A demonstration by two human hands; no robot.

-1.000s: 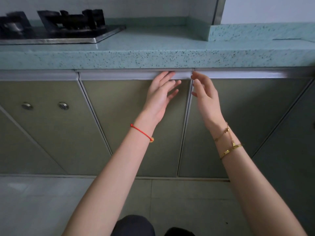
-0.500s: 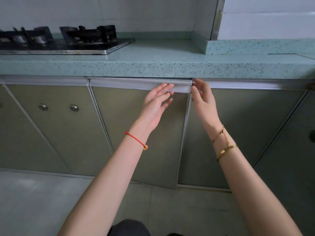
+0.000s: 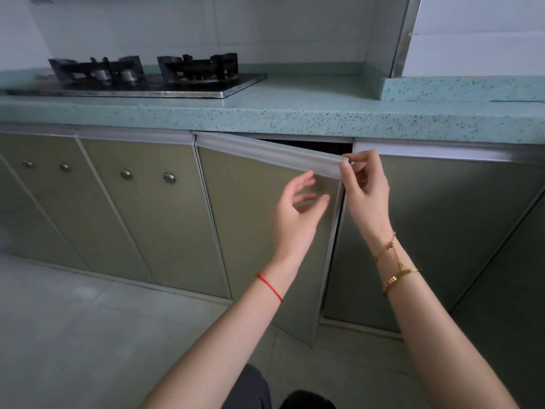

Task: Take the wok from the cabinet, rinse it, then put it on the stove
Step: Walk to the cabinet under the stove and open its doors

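Two hands in view. One gas stove (image 3: 141,81), two burners, on table (image 3: 295,113) at left. Below table, right of stove: one cabinet door (image 3: 259,216) partly ajar, dark gap behind top edge, inside not discernible. Four round knobs (image 3: 126,174) across two closed doors (image 3: 171,231) further left. Right hand (image 3: 365,196): fingers (image 3: 345,172) pinching door's top free corner. Left hand (image 3: 298,214): fingers (image 3: 300,180) loosely spread, blurred, just before door face; contact impossible to tell.

Dim cool daylight, soft shadows, left hand (image 3: 298,214) motion-blurred, wide-angle bowing at edges
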